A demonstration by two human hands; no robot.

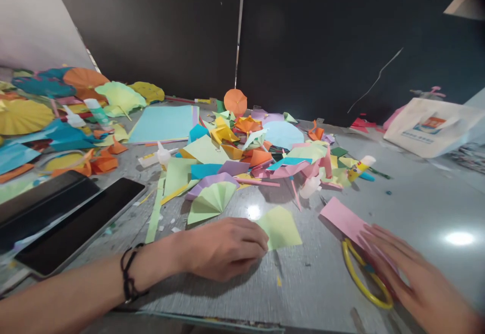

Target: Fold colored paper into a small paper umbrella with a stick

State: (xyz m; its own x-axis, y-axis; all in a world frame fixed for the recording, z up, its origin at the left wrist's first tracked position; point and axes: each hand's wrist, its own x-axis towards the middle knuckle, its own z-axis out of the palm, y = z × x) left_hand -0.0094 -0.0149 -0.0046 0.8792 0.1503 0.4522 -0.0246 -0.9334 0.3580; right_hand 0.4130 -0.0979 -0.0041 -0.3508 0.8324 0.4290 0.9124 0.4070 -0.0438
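My left hand point(223, 248), with a black cord bracelet on the wrist, rests on the grey table, fingers curled. Its fingertips are at the left edge of a light green paper piece point(282, 230), whose top edge is rounded. My right hand point(411, 273) lies with its fingers stretched out over a pink paper strip point(343, 218), touching its near end. Under the strip and beside that hand are scissors with yellow handles point(350, 268); their blades are mostly hidden. A pleated light green paper fan point(212, 202) is just beyond my left hand.
Coloured paper scraps point(246, 147) are heaped mid-table. Glue bottles point(163, 154) and a yellow glue stick point(361, 167) lie around them. Phones point(83, 223) and paper fans point(25, 116) are at left; a white bag point(428, 127) stands far right. A dark panel point(159, 31) backs the table.
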